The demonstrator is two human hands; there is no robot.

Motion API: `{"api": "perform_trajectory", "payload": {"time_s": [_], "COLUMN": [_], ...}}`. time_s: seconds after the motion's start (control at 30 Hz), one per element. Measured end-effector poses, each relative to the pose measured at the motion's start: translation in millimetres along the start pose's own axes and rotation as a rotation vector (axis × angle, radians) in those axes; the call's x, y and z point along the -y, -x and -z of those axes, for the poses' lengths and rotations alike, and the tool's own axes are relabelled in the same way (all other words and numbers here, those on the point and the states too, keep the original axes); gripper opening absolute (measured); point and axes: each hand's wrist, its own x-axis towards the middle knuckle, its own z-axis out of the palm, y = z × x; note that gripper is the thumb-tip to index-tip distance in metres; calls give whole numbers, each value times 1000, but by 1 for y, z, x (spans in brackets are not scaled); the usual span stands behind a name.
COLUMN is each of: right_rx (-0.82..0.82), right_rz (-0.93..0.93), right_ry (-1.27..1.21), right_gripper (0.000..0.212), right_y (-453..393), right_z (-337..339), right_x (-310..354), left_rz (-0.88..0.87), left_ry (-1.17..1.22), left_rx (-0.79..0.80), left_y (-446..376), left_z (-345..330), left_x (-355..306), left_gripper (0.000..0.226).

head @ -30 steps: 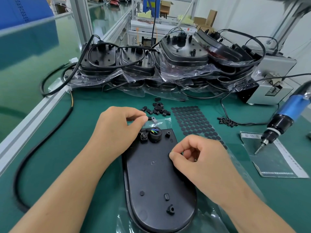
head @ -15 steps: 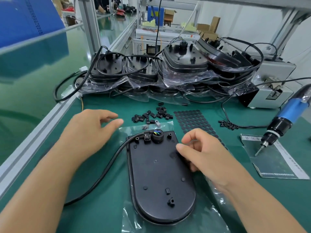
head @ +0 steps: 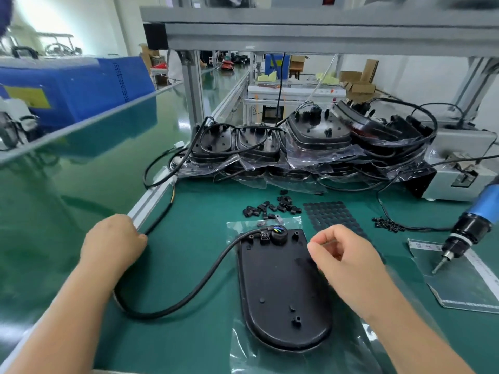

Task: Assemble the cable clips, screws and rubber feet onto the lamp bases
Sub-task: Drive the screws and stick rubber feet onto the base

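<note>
On the green bench mat the rigid, light-looking black oval plastic lamp base [head: 280,287] lies on clear film, best held by its rim, while the left hand [head: 113,242] grips its stiff black cable [head: 189,292] and the right hand [head: 343,260] hovers empty, fingers loosely curled.

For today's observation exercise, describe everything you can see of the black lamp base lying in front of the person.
The lamp base is a flat, matt black oval, plastic by its look, lying on a clear plastic bag on the green mat. Small studs and holes dot its face; a round fitting with coloured wires sits at the far end. A black cable leaves there and curves to the left hand. The right hand hovers above its right edge.
</note>
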Motion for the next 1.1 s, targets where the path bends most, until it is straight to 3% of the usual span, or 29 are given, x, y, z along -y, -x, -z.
{"api": "perform_trajectory", "payload": {"time_s": [0.1,0.23,0.33,0.5,0.7,0.77,0.83,0.97,1.1], "right_rx": [-8,164,193,169,184,154,116,160,294], "right_rz": [7,-104,-147,-151,-177,-146,-93,-1,58], "right_ry": [196,317,268,247,-83,-230,-306,-371,-456], "right_gripper": [5,38,48,57,39,25,19,21,24], "right_y": [5,8,8,12,13,11,6,-10,-30], "right_z": [4,5,5,3,-4,-6,-14,-57,-117], "right_x": [-5,-10,-8,-6,10,21,35,60,77], "left_rz": [-40,-208,-326,-193,-135,-83,-60,-20,124], "left_ry": [357,935,1036,1130,1290,1456,1574,1628,1412], "left_rx": [25,273,385,510,518,519,465,257,-117], "left_y": [8,38,64,97,104,100,95,82,60], "left_z": [4,19,20,-3,-10,-7,-4,7,17], "left_x": [-2,-17,-46,-79,-83,-76,-66,-45,-13], "left_gripper": [21,12,12,8,4,17,27,21,35]}}
